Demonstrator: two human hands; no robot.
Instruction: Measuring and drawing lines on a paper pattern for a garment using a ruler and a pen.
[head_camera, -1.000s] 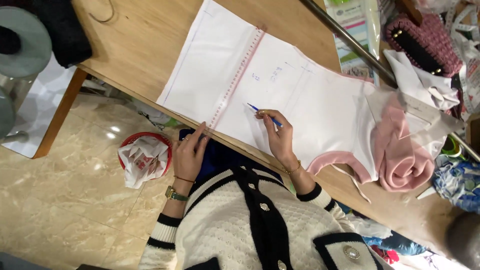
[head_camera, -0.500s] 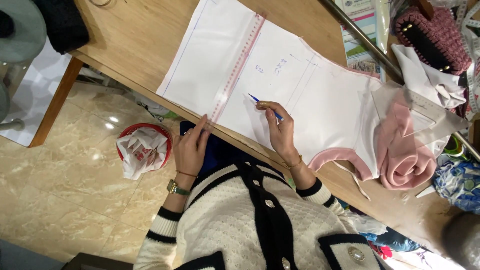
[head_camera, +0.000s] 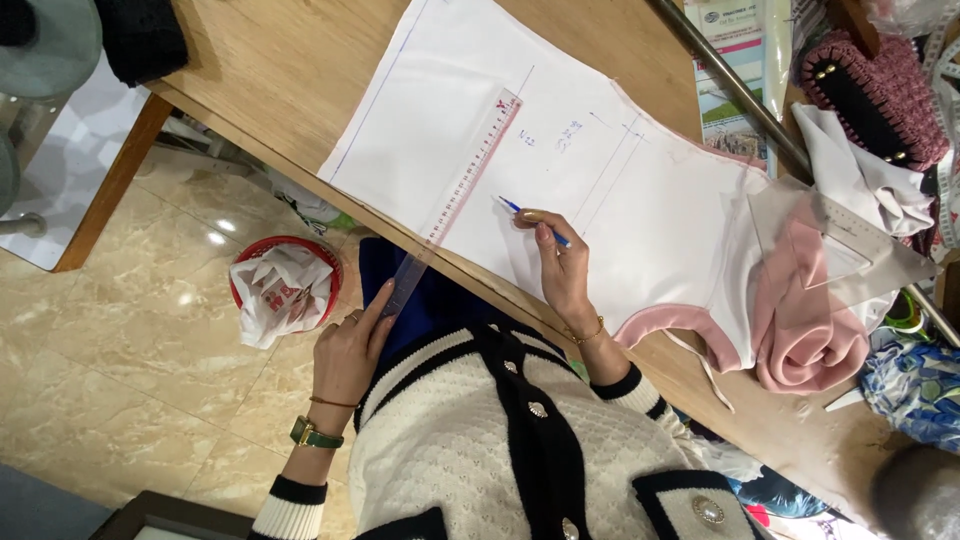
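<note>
My right hand (head_camera: 562, 268) holds a blue pen (head_camera: 522, 212) with its tip on a large white sheet of fabric (head_camera: 440, 120) spread on the wooden table (head_camera: 270, 80). A clear ruler with red markings (head_camera: 462, 185) lies slanted across the sheet. Its near end sticks out past the table's front edge. My left hand (head_camera: 350, 350), with a green watch on the wrist, pinches that overhanging end just off the table. The pen tip is a little right of the ruler, apart from it. Faint pen lines and notes mark the sheet.
Rolled pink fabric (head_camera: 800, 335) and a clear set square (head_camera: 840, 235) lie at the sheet's right end. A knitted pink and black piece (head_camera: 870, 90) and a metal bar (head_camera: 730, 85) sit behind. A red bin with a bag (head_camera: 285, 290) stands on the tiled floor.
My left hand has drawn back toward my body, sliding the ruler so its end now overhangs the table edge. My right hand with the pen has stayed almost in place.
</note>
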